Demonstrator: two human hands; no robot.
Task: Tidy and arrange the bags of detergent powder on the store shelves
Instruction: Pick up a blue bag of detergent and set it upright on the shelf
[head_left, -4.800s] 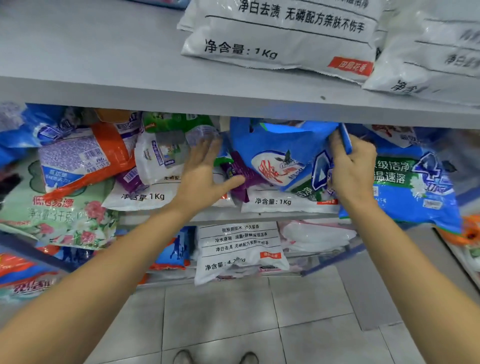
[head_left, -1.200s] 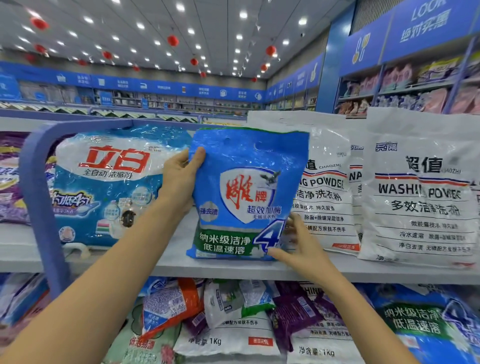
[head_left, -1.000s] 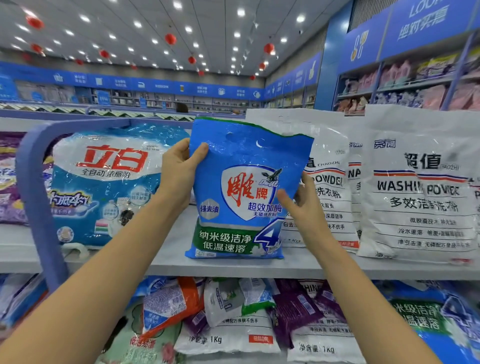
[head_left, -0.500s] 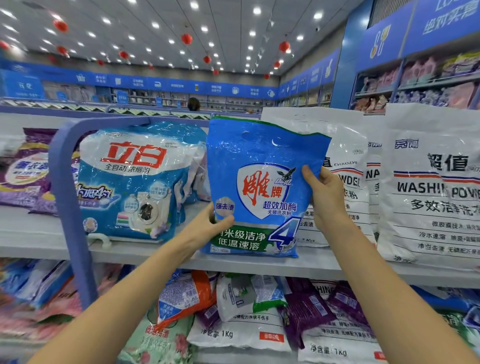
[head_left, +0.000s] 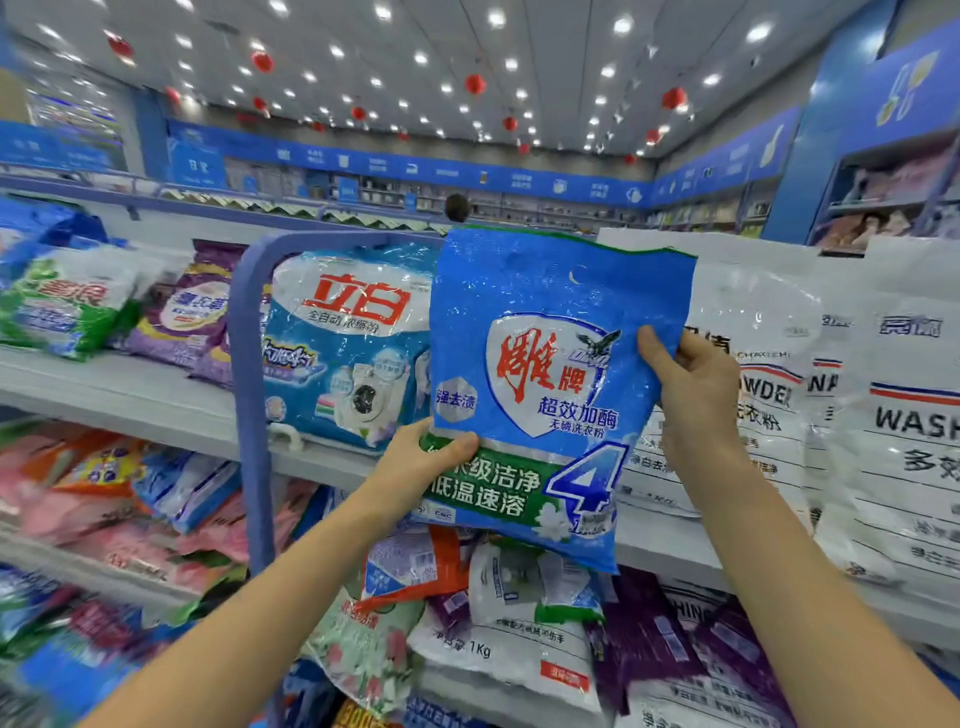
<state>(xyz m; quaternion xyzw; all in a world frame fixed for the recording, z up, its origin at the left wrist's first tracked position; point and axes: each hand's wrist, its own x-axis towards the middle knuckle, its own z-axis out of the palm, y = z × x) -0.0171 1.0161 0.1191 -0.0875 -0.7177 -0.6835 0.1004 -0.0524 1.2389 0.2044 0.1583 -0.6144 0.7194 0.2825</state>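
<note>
Now we hold the blue detergent bag (head_left: 550, 374) upright: left hand (head_left: 415, 467) pinching its lower-left edge, right hand (head_left: 691, 384) curled round its right edge.

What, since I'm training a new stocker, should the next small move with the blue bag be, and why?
Probably set the blue bag upright on the shelf, between the light-blue bag and the white bags. The left hand and right hand hold it tilted in front of that gap, its bottom below the shelf edge.

Both hands hold the blue detergent bag (head_left: 550, 374) upright before the top shelf (head_left: 156, 400), left hand (head_left: 415, 467) low, right hand (head_left: 691, 384) higher.
</note>
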